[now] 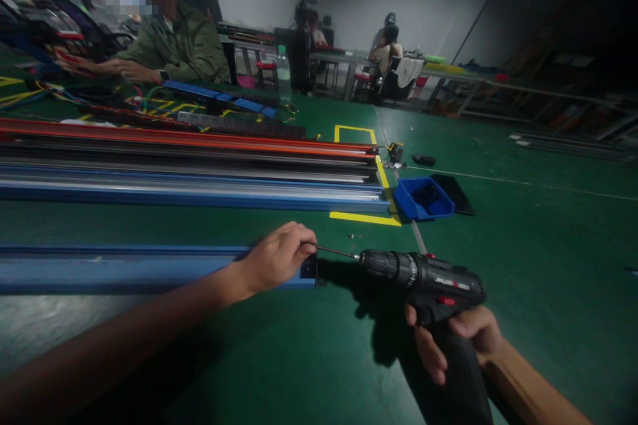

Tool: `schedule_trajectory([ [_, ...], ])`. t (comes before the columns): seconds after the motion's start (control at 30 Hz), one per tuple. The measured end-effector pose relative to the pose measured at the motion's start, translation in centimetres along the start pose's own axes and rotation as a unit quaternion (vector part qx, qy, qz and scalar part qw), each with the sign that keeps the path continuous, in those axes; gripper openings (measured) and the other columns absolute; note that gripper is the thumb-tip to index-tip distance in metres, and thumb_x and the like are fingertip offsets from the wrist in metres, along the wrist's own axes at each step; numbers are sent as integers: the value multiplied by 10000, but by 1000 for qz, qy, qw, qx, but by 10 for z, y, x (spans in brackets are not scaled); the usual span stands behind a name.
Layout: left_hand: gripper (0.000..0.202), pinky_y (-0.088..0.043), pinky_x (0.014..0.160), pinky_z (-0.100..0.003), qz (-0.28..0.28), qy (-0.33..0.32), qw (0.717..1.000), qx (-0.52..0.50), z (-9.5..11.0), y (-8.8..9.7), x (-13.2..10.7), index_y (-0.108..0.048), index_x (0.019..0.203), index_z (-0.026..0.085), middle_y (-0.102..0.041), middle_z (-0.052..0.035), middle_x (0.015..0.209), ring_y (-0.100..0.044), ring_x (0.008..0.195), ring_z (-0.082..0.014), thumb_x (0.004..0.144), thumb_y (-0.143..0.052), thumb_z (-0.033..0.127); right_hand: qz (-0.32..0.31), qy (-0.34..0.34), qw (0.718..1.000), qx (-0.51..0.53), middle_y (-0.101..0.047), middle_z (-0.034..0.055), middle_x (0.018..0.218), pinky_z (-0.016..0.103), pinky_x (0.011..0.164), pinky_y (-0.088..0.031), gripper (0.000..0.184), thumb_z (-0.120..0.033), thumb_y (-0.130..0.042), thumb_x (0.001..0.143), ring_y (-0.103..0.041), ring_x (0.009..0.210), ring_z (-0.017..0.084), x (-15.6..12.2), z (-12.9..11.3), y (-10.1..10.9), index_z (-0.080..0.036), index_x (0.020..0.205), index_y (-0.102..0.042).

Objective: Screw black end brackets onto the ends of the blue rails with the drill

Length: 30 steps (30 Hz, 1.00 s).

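My right hand (476, 335) grips the handle of a black cordless drill (423, 279) with red details. A long thin screwdriver bit (333, 252) runs leftward from its chuck. At the bit's far end, the thumb and fingers of my left hand (276, 257) are closed round the tip; whether they also hold a screw is hidden. Below that hand lies a long blue metal profile (149, 270), its dark end piece (308, 268) showing just past my fingers.
Blue, black and orange profiles (199, 194) lie parallel beyond. A blue parts bin (426, 200) stands right of their ends, near yellow tape (366, 218) on the green surface (279, 358). A water bottle (284, 73) and wiring are farther back. A person (179, 46) sits across, upper left.
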<state>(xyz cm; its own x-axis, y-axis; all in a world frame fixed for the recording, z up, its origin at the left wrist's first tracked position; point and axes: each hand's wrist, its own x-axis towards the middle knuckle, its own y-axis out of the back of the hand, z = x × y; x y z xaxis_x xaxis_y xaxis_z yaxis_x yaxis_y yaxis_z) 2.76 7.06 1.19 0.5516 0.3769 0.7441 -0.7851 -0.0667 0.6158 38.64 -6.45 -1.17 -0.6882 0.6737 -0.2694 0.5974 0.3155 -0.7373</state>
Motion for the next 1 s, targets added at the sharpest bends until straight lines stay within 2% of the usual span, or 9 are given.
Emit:
schedule_trajectory([
  [0.07,73,-535,690,-282,10,-16,1000,-7,0,0,0,-494,1084,202,-609,-12,832,-588,739,-140,1070,-438,246,-5,-8,1000,11,-758,113,771,313,555,-572,521,-386,-723,705,-771,678,275,-2,1,1,-108,1138,-635],
  [0.1,78,-533,698,-283,11,-17,1000,-8,0,0,0,-498,1087,200,-612,-15,836,-590,745,-142,1069,-442,251,-10,-5,1000,23,-758,111,784,300,533,-564,506,-359,-709,703,-759,637,253,-2,1,1,-106,1135,-639],
  [0.2,89,-525,721,-282,-6,7,1000,-1,0,1,-1,-517,1083,202,-636,-17,850,-601,760,-146,1060,-463,268,-8,17,999,48,-724,63,755,244,453,-504,457,-302,-678,708,-608,427,123,-2,1,1,-102,1117,-652],
  [0.27,117,-522,735,-285,-39,46,998,7,0,2,-2,-536,1072,205,-653,-18,861,-616,780,-152,1059,-461,294,7,25,999,48,-696,37,731,236,438,-479,442,-312,-674,720,-512,370,77,-2,0,0,-102,1109,-656],
  [0.37,173,-524,766,-302,-81,98,992,8,-1,3,-2,-558,1063,206,-674,-30,902,-635,822,-162,1060,-448,340,17,25,999,46,-677,36,711,241,413,-448,498,-410,-671,751,-469,353,71,-3,-2,-1,-90,1131,-650],
  [0.5,166,-520,766,-296,-85,105,991,-1,0,4,0,-549,1061,209,-679,-30,928,-637,840,-158,1063,-443,336,17,28,998,45,-652,23,688,233,384,-417,554,-508,-668,780,-427,334,57,-4,-3,-2,-87,1141,-643],
  [0.63,220,-533,777,-295,-100,134,986,-14,3,7,4,-547,1063,204,-688,-38,966,-656,861,-155,1070,-417,382,8,39,998,43,-663,27,718,216,391,-415,488,-473,-683,820,-411,338,40,-3,-1,-3,-100,1133,-658],
  [0.77,288,-552,816,-308,-119,166,978,-53,3,10,2,-557,1150,197,-693,-58,1053,-678,938,-165,1071,-408,430,-11,54,998,31,-670,28,752,199,396,-410,417,-436,-664,877,-390,345,27,-3,-1,-4,-116,1145,-663],
  [1.0,459,-545,914,-374,-63,169,972,-150,1,8,-2,-476,1403,172,-681,-97,1119,-668,1036,-195,1086,-352,479,6,45,999,23,-689,39,749,196,397,-432,396,-442,-708,872,-419,341,29,-2,-3,-4,-112,1088,-664],
])
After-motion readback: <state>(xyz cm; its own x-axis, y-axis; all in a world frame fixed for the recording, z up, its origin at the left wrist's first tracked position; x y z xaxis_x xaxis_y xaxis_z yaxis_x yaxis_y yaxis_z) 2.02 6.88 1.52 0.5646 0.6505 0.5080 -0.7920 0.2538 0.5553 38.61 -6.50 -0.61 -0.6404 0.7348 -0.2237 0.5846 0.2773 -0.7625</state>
